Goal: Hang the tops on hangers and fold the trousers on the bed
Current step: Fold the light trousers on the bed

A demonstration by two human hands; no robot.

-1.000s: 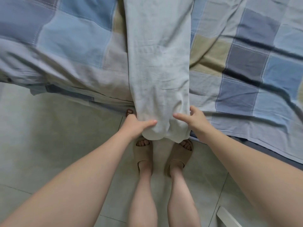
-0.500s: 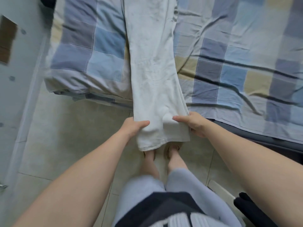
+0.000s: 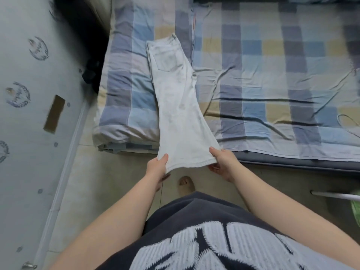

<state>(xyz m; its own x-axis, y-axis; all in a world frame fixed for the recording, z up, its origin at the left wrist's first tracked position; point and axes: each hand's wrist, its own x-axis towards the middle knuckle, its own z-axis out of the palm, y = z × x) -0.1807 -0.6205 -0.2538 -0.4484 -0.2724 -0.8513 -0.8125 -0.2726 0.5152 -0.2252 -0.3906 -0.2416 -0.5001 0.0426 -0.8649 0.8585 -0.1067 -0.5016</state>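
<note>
now left hand and right hand pinch trousers hem corners (past bed edge, over floor).

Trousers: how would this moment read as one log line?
trousers: folded lengthwise, waist on bed | left hand: grips hem | right hand: grips hem | crosswise fold: not yet done
</note>
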